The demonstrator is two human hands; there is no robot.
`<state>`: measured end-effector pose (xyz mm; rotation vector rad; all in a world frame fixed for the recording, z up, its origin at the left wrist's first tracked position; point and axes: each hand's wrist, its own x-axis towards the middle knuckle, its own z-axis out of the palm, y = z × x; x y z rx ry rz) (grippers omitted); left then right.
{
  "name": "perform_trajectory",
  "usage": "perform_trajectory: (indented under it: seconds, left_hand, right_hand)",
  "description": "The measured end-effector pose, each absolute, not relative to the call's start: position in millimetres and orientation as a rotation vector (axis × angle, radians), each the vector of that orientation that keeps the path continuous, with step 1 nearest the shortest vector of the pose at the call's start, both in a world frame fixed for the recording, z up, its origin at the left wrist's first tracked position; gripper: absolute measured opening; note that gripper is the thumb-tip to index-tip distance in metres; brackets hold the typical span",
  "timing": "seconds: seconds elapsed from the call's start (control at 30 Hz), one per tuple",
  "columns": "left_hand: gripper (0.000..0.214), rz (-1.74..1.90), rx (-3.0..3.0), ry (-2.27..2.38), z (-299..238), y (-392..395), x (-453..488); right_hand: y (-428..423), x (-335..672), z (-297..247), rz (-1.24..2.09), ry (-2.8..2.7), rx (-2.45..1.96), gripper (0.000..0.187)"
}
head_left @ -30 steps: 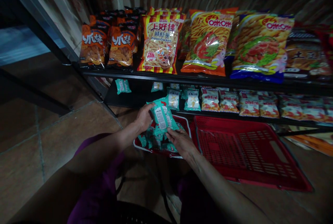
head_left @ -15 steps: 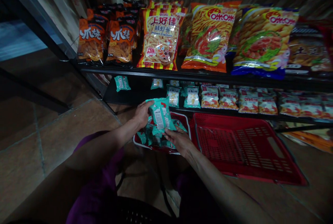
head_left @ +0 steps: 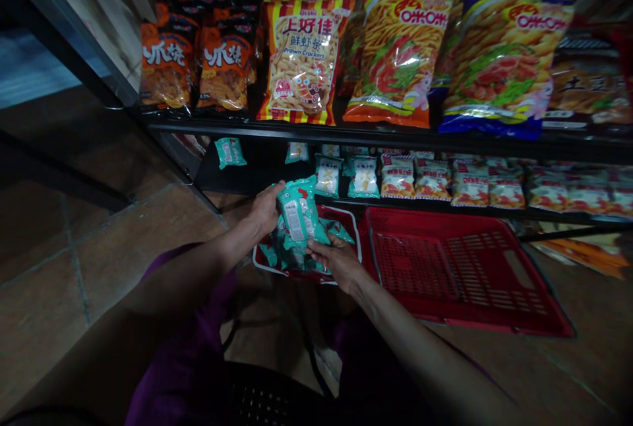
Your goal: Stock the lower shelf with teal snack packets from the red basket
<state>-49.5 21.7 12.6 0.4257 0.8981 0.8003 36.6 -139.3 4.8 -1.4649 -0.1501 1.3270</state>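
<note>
A teal snack bag is held between my two hands, its printed back with a white label panel facing up. My left hand grips its upper left edge, with the fingertips partly hidden behind it. At the lower right corner my right hand pinches the bag between thumb and fingers. Directly beneath is a small red basket with a white rim, holding several more teal bags.
A second red basket stands to the right on the tiled floor. The lower black shelf holds small teal bags and red-and-white bags. Larger snack bags, among them prawn crackers, line the shelf above.
Both hands still hold the same teal bag, which is turned slightly and sits a little lower over the basket. The view has shifted slightly, moving the shelves up in the picture.
</note>
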Motion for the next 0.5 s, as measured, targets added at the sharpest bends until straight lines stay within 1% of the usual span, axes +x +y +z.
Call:
perform_trajectory:
  seconds: [0.3,0.5]
  left_hand:
    - [0.017,0.759,0.432,0.942,9.3,26.7,-50.3]
    - [0.017,0.719,0.418,0.938,4.4,29.3,-52.0]
  right_hand:
    - [-138.3,36.7,5.9,1.333,-0.127,-1.426,0.035]
    - [-139.5,33.8,3.8,1.309,-0.156,-1.389,0.038]
